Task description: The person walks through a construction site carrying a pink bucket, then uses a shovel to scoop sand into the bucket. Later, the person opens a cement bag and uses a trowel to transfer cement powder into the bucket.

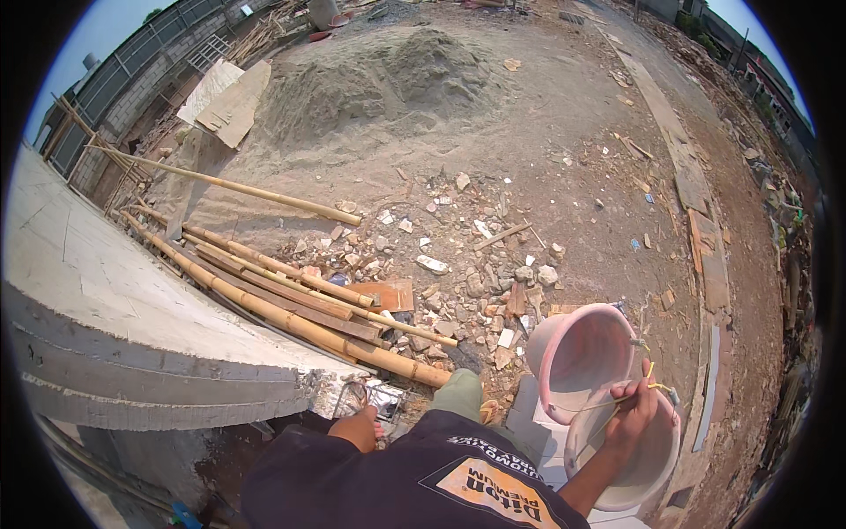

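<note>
My right hand is closed around the thin cord handles of two buckets, low on the right. The farther bucket is tipped so that its pinkish, dusty inside shows. Partly behind my forearm, the nearer bucket overlaps it and has pale grime on its wall. My left hand is low beside the broken end of a concrete slab, next to bent steel bars. Its fingers are small in view and look slightly apart, with nothing visible in them.
Bamboo poles and planks lie along the concrete slab on the left. Broken rubble covers the ground ahead. A sand heap rises beyond it, beside leaning boards. Boards run along the right.
</note>
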Tool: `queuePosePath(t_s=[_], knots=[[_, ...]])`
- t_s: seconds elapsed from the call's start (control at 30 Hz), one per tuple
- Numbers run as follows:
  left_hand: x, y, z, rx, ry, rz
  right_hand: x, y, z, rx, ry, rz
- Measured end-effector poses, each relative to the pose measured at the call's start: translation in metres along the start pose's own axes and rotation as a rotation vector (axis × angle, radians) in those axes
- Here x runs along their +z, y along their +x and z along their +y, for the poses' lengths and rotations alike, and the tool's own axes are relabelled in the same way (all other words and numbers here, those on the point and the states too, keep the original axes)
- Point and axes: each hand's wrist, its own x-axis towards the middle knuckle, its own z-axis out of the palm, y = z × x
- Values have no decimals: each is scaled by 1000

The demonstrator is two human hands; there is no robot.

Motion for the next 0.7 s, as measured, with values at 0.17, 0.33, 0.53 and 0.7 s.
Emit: queuePosePath(t_s=[0.17, 0.33, 0.53, 0.7], knots=[[-42, 38, -23, 682, 1196, -305, 42, 157, 17, 153, 52, 6], [106, -32, 154, 77, 141, -14, 68, 330, 53, 188, 9, 199], [241, -80, 541, 418, 135, 9, 128, 525, 133, 371, 41, 374], [395, -282, 840, 1033, -12, -301, 180, 659, 165, 274, 78, 268]])
